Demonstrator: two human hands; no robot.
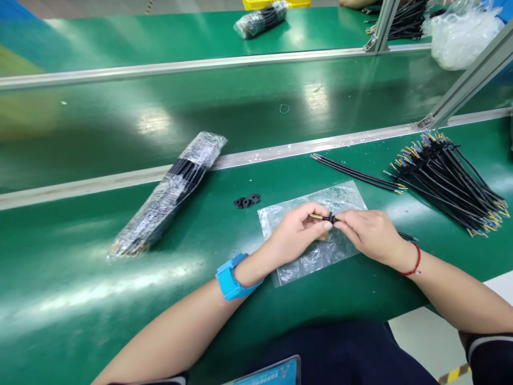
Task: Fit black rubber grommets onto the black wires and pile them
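Note:
My left hand [300, 233] is closed, its thumb and fingers pinching a small black rubber-like piece [331, 217] around the end of a cable. Yellow-coloured wire ends stick out past it on the left. My right hand [371, 235] grips the black cable [407, 236] close to that piece, and the cable's far end shows beyond my right wrist. Under both hands lies a clear plastic bag [298, 274]. Several small black pieces [247, 201] sit in a cluster left of the bag. A few loose black cables [356, 174] lie behind my right hand.
A plastic-wrapped cable bundle [168, 195] lies at the left across the metal rail [280, 151]. At the right is a fanned pile of black cables [452, 184]. Another wrapped bundle [262, 20] and a white plastic bag [460, 40] are on the far bench. A metal post [468, 80] slants at the right.

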